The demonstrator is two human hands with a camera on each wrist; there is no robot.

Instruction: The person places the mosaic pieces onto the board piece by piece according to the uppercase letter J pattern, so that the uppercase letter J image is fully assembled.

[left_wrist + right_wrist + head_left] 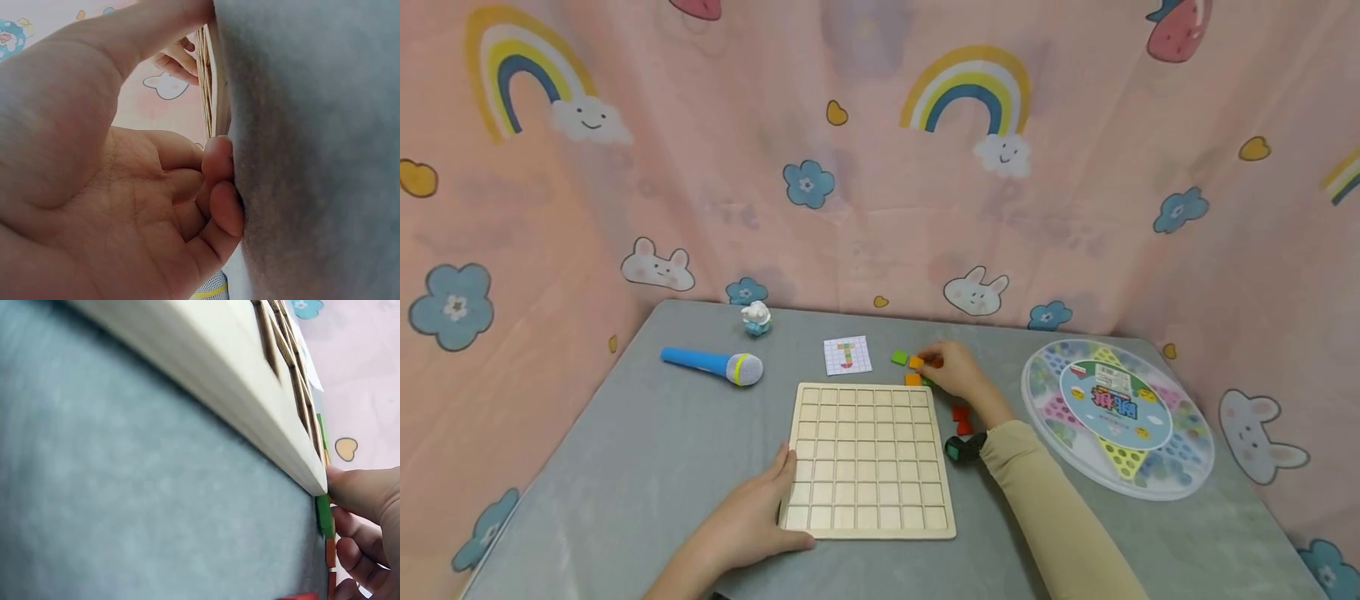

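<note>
A square pale wooden board with a recessed grid lies on the grey table. At its near left corner my left hand holds it, thumb along the front edge and fingers against the left side. In the left wrist view some of those fingers are curled beside the board. Past the board's far right corner, my right hand pinches an orange square tile at the fingertips. Close by lie another orange tile, a light green tile and a darker green tile, partly hidden by the hand.
Red tiles lie right of the board, by the right wrist's black camera. Behind the board is a picture card. A blue toy microphone and small figurine stand left; a round game box lies right.
</note>
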